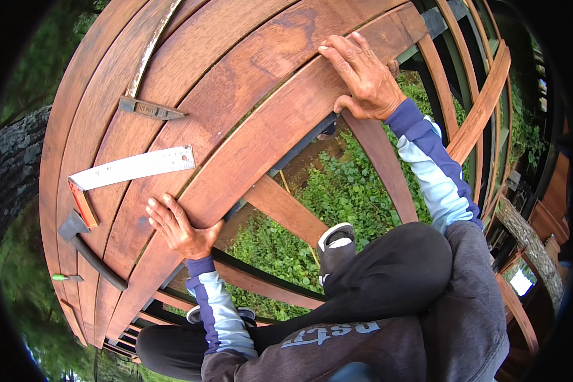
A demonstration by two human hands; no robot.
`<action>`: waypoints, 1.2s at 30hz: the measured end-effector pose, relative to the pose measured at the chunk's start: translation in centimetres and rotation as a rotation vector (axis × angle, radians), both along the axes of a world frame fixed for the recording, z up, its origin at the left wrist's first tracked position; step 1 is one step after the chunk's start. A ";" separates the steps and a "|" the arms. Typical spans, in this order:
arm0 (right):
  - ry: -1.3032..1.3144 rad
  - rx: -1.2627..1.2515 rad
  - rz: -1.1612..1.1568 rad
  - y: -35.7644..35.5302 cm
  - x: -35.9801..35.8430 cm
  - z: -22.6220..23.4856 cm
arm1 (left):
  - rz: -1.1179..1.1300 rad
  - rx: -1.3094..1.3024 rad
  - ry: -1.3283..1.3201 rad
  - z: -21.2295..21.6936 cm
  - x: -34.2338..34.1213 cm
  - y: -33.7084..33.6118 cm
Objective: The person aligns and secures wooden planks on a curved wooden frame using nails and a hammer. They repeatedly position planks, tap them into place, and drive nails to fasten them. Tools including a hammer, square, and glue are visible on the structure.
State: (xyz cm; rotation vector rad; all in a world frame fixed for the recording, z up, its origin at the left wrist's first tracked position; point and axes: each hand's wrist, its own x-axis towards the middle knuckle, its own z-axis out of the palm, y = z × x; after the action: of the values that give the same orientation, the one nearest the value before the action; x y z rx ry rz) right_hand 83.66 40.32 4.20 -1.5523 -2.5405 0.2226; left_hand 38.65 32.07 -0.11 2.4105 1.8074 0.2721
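Note:
A reddish-brown wooden plank lies along the near edge of the decking. My left hand spans its lower left part, fingers over the top toward the far edge and thumb at the near edge. My right hand grips the same plank farther up and right, fingertips at the far edge, thumb at the near one. Left of the plank lie a hammer with a worn, pale handle and a square with a metal blade and orange-red stock. A dark-handled hammer or hatchet lies below the square.
A small green-handled tool lies at the far left on the fitted boards. Narrow wooden slats cross the open frame over green plants. A loose board leans across slats at right. My foot in a dark shoe shows below.

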 end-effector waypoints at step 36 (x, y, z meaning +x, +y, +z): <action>-0.107 -0.048 0.001 -0.3 0.3 -0.4 | -0.026 -0.001 0.046 -0.6 -0.6 -0.3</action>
State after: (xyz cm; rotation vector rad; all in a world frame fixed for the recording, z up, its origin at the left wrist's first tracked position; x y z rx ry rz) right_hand 83.96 39.97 3.84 -1.6215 -2.6353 0.2078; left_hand 38.02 31.79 -0.68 2.4573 1.7930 0.2158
